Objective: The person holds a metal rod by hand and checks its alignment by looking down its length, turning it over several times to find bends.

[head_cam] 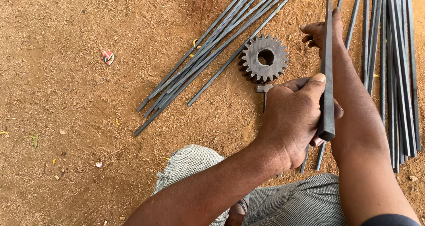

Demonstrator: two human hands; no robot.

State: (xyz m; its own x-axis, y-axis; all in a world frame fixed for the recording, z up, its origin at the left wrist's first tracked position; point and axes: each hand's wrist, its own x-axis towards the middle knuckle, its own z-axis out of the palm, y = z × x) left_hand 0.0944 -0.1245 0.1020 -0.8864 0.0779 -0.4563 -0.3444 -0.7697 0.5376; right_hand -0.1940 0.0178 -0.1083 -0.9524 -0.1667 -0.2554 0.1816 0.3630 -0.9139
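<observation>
While both hands clasp it, the square steel bar (328, 71) stands lengthwise above the sandy ground (66, 97).
Left hand (294, 119) wraps its near end, right hand (319, 33) curls around it farther up; it looks heavy, rigid and sharp-edged, best gripped toward both ends. Below lie a rusty gear (264, 57), a small hammer (264, 89) and bundles of thin rods (208, 53), crowding the spot.

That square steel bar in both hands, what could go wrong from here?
The cut end of the square bar sits right by the left hand thumb, so a slip might nick skin. The right hand grips it bare, higher up. The gear and the hammer lie close on the dirt, and the long bar could knock them or the loose rods.
</observation>
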